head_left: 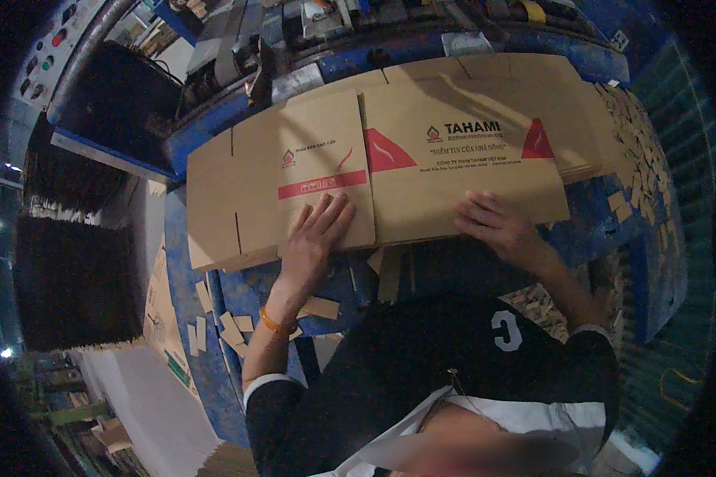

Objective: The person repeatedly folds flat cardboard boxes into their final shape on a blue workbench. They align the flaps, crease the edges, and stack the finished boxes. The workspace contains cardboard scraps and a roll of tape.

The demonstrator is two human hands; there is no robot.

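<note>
In front of me lies a stack of flat, printed brown cardboard box blanks (469, 191) with red patches and dark lettering. A folded-over panel (326, 119) with a red band covers the left-middle part of the top blank. On that panel's near part, below the band, my left hand (322, 222) rests with its fingers stretched out flat. My right hand (497, 226) lies over the near edge of the blank's right part, fingers extended on top; its thumb is hidden. Neither hand is wrapped around anything.
Beneath the stack is a worn blue metal table (191, 286), strewn with small cardboard offcuts (235, 330). More scraps (636, 151) pile up at the right. A blue machine (326, 63) with rollers and belts stands behind; its button panel (52, 60) is at the far left.
</note>
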